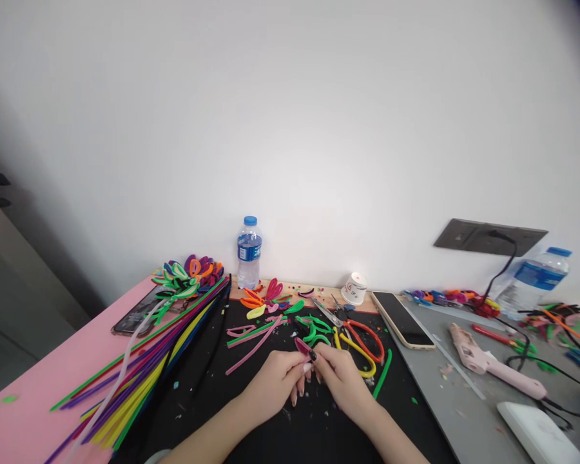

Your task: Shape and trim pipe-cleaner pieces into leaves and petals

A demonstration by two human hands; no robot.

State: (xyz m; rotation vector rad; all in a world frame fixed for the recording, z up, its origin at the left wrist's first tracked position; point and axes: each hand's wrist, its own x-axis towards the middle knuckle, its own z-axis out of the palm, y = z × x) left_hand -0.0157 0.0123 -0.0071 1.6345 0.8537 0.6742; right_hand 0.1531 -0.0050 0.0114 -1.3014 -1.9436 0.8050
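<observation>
My left hand (276, 385) and my right hand (342, 381) meet above the black mat (212, 412), fingertips pinched together. Between them a small magenta pipe cleaner loop (301, 346) pokes up, its lower end hidden by the fingers. Just beyond lie green pipe cleaner loops (314, 330). Pink pipe cleaner strips (254, 351) are to the left. Scissors with red handles (371, 338) and pliers with yellow handles (357, 353) rest beyond my right hand, near a straight green pipe cleaner (383, 374).
A bundle of long pipe cleaners (159, 367) lies left, near finished loops (188, 277) and a dark phone (138, 312). A water bottle (249, 251) and paper cup (354, 289) stand by the wall. Right are a pale phone (403, 320) and a pink glue gun (497, 367) with its cord.
</observation>
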